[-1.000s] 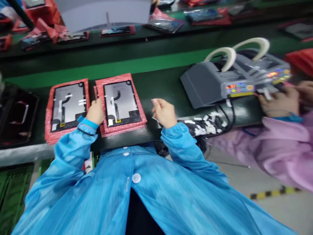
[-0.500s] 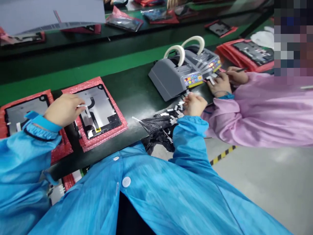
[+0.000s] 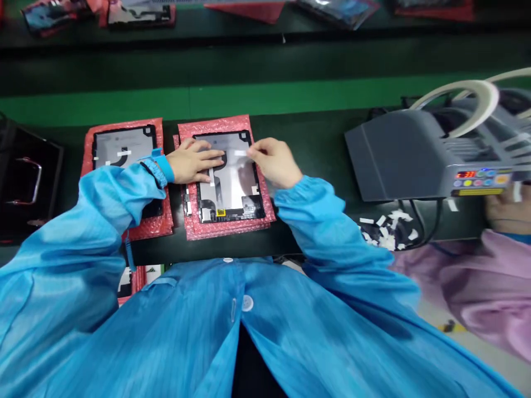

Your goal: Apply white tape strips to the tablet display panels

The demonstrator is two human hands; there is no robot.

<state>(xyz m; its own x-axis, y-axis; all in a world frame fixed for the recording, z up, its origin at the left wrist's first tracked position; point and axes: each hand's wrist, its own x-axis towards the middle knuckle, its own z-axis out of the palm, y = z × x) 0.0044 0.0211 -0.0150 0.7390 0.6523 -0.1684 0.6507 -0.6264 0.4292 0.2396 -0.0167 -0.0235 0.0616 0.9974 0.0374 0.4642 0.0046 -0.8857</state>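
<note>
A tablet screen panel (image 3: 244, 185), silver-backed with a black edge and a black flex cable, lies on pink bubble wrap (image 3: 232, 229). My left hand (image 3: 191, 161) rests open over its left part, fingers spread across the panel near the cable. From the right, my right hand (image 3: 277, 161) pinches the end of a short white strip of tape (image 3: 240, 153), which extends left over the panel's upper part. I cannot tell whether the strip touches the surface. Another white strip (image 3: 212, 177) lies upright just below my left fingers. A yellow-framed mark (image 3: 220, 212) shows near the lower edge.
Left of it, a second tablet screen panel (image 3: 108, 145) lies on pink wrap, partly under my left sleeve. Grey tape dispensers (image 3: 398, 155) stand at right, with white scraps (image 3: 390, 229) in front. A co-worker's hand (image 3: 508, 210) is at the far right. A black case (image 3: 25, 182) stands left.
The view has swung left. My right hand has come from the tape dispenser to the panel with a tape strip. My left hand has gone from pinching a white strip to lying spread on the panel.
</note>
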